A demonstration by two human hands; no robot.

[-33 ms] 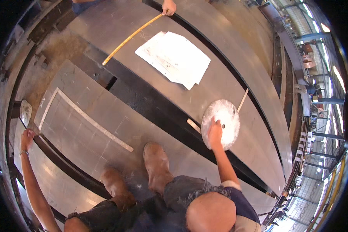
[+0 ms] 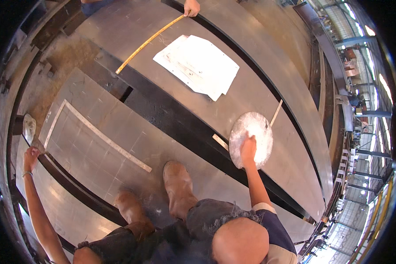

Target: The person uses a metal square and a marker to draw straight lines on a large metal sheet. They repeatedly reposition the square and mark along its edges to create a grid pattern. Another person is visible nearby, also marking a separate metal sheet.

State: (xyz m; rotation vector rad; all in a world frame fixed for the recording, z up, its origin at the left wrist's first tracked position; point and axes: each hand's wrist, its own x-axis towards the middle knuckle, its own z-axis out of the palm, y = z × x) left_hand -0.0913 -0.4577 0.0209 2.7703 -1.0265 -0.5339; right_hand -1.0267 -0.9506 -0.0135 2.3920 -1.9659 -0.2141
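Observation:
A round, whitish-grey metal disc (image 2: 262, 132) lies on the long steel plate to my right, over a pale narrow strip (image 2: 276, 113) that sticks out from under it. My right hand (image 2: 249, 148) is on the disc's middle, its fingers curled in and hiding the centre hole. At far left my left hand (image 2: 31, 157) is closed at the corner of the nearer steel plate (image 2: 114, 119); what its fingers pinch is too small to make out. Close to it is one end of a pale L-shaped metal square (image 2: 105, 138), lying flat on that plate.
White paper sheets (image 2: 202, 66) lie on the farther plate. Beyond them another person's hand (image 2: 192, 8) holds one end of a yellow measuring strip (image 2: 148, 42). A dark gap (image 2: 163, 116) runs between the plates. My brown boots (image 2: 178, 182) rest on the nearer plate.
My right hand has shifted slightly right on the disc and its fingers have curled over the hole, which showed before. The left hand stays where it was.

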